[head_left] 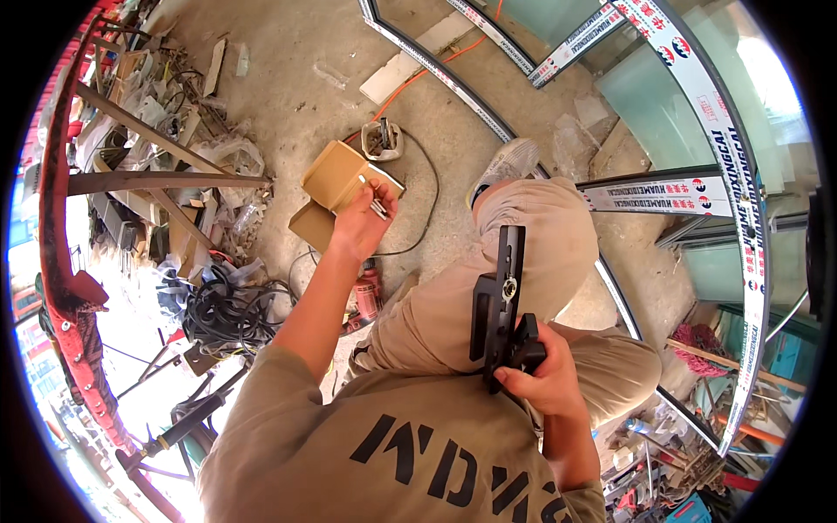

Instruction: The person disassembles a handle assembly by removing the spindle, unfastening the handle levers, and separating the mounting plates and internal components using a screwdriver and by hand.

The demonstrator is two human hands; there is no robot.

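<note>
My left hand (364,218) is reached out over an opened brown cardboard box (336,170) on the floor. Its fingers are closed on small, slim, silvery pieces (378,207), too small to tell their exact kind. Close to my lap, my right hand (547,370) grips a black door handle (499,309) with a long narrow plate. The plate stands roughly upright in front of my thigh, and a round silvery lock part (509,288) shows in it. The fingers behind the handle are partly hidden.
A small whitish tub (382,141) with hardware stands beyond the box. Near my left foot is a red bottle (367,298). Coiled black cable (228,314) and scrap lie at left. A large film-wrapped frame (711,105) with glass panes stands at right; an orange cord (403,87) crosses the floor.
</note>
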